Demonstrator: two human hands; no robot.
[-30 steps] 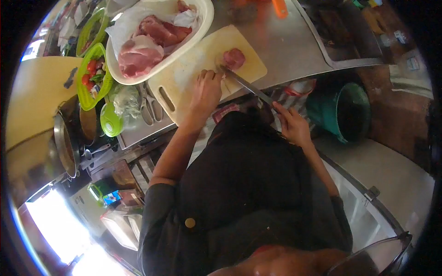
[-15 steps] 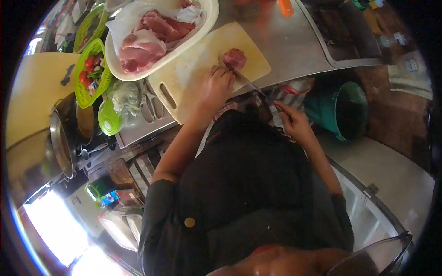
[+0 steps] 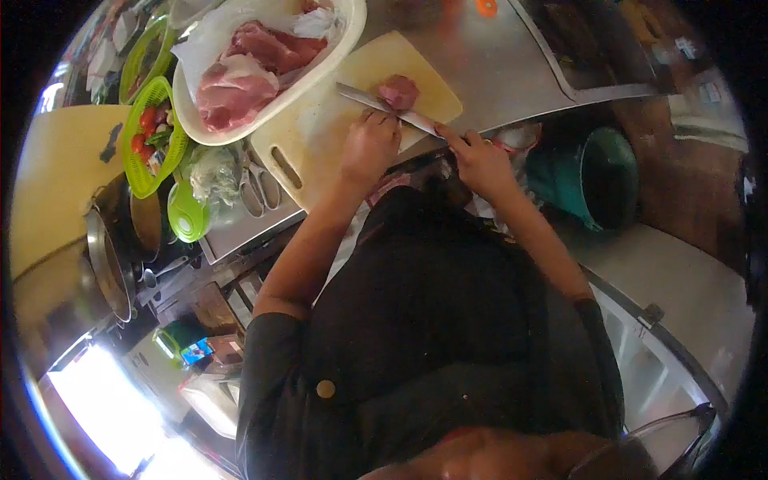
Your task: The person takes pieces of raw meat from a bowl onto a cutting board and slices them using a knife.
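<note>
My right hand (image 3: 484, 166) is closed round the handle end of a knife (image 3: 418, 121). The long blade lies slantwise over the yellowed cutting board (image 3: 324, 132), its tip pointing to the upper left. A small lump of raw meat (image 3: 398, 92) sits on the board just beyond the blade. On the near side of the blade is my left hand (image 3: 371, 146), its fingers curled down close to the blade and the meat. What lies under those fingertips is hidden.
A white tub (image 3: 264, 128) with large raw meat pieces overlaps the board's far left. Scissors (image 3: 259, 189), a green basket (image 3: 172, 164) of vegetables and a green lid (image 3: 186, 211) are to the left. A green bucket (image 3: 588, 178) stands right, below the counter edge.
My right hand has moved up and forward, pushing the knife further across the board, so more blade shows past my left fingers. My left hand stays near the meat.
</note>
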